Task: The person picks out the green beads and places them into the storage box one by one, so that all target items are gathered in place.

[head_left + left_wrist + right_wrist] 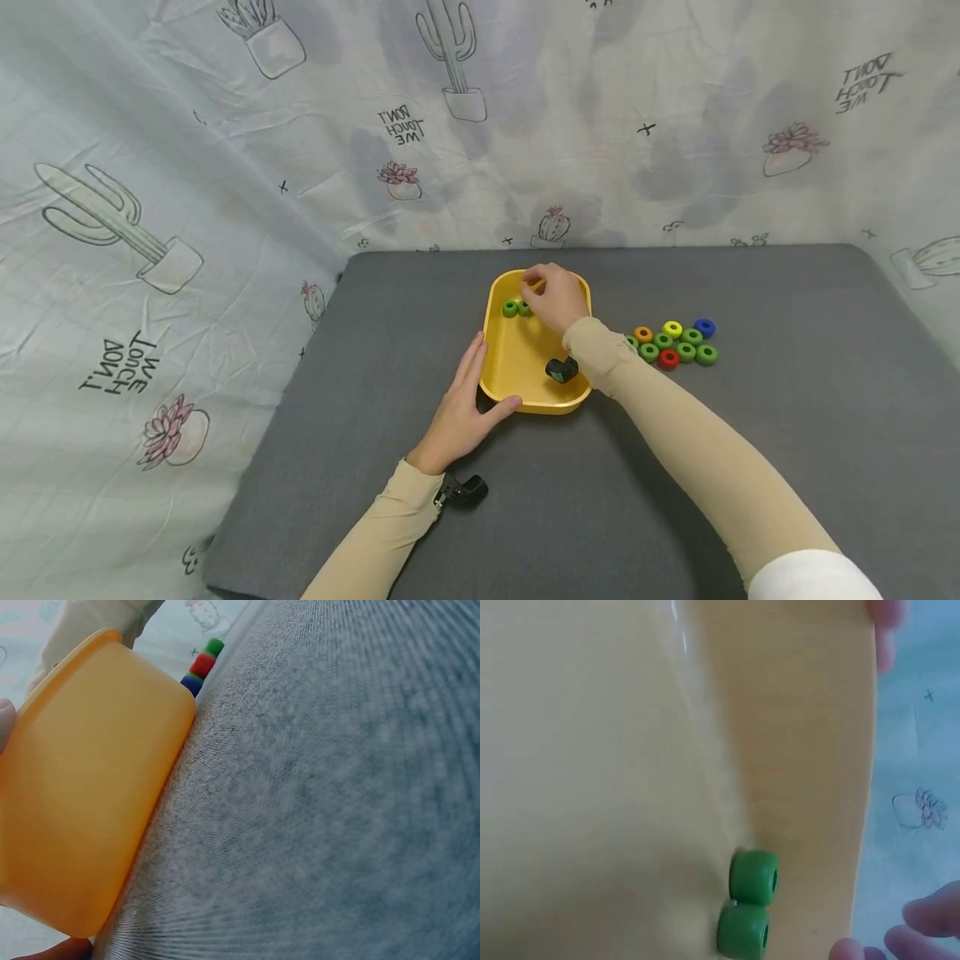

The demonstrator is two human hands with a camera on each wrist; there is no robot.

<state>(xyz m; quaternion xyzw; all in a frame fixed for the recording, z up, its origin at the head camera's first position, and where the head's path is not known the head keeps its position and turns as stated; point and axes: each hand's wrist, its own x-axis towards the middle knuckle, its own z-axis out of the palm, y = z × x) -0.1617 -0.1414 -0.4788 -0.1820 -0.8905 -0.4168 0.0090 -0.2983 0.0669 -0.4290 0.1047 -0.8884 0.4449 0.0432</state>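
Note:
A yellow tray [536, 367] sits on the grey table. My left hand [461, 425] rests against its left side and near corner, long fingers straight and thumb spread toward the front edge. Over the tray's far end hovers my right hand [557, 298], fingers loosely bent with no bead visible between them. Inside, two green beads [754, 877] lie side by side near the far left corner. Right of the tray, partly behind my right forearm, is a group of beads: several green ones [686, 352], a red [668, 359], an orange [642, 334], a yellow [672, 329] and a blue one [704, 327].
The grey table [810, 400] extends around the tray on all sides. A white cloth [510, 167] printed with cacti hangs behind it and along the left. Each wrist wears a small black camera [467, 492].

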